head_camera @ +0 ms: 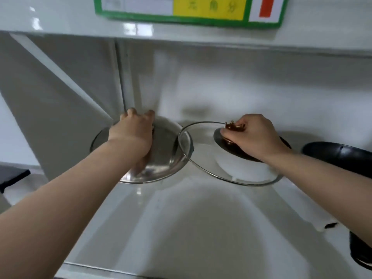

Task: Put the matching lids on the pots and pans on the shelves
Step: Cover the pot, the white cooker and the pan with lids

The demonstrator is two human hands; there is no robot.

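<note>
On the white shelf [181, 218], my left hand [134, 129] grips a steel lid [161, 158] from above; its knob is hidden under my palm. The lid is tilted and leans towards the shelf's back corner. My right hand [255, 135] pinches the brown knob [233, 126] of a glass lid [203, 150] with a metal rim. That lid is tilted and held over a white pot [241, 170] with a dark rim. The glass lid's left edge overlaps the steel lid.
A black pan [340, 156] sits at the right edge of the shelf, and another dark item [360, 252] shows lower right. An upper shelf edge with a green and yellow price label [201, 9] hangs overhead. A dark object [12, 176] lies far left.
</note>
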